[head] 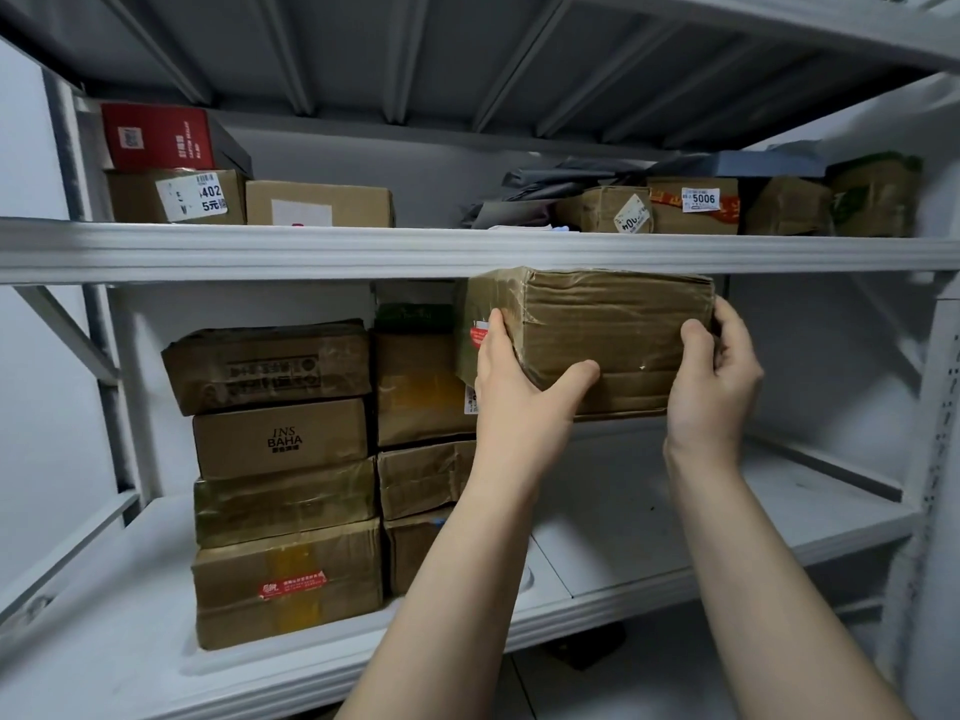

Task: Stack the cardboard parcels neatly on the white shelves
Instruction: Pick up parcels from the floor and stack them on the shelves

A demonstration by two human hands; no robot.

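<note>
I hold a taped brown cardboard parcel [602,335] in the air, just under the rim of the upper white shelf [363,249]. My left hand [519,392] grips its lower left corner. My right hand [722,376] clasps its right end. The parcel hangs above the bare right part of the lower white shelf [701,517]. To its left stand two stacks of parcels: a left stack [283,480] of several boxes and a middle stack [421,433], partly hidden behind my left arm and the held parcel.
The upper shelf carries a red box [158,137] on labelled cartons at the left, and grey bags [550,187] with several small parcels [696,205] at the right. White shelf uprights [930,459] stand at both sides. Floor shows below the lower shelf.
</note>
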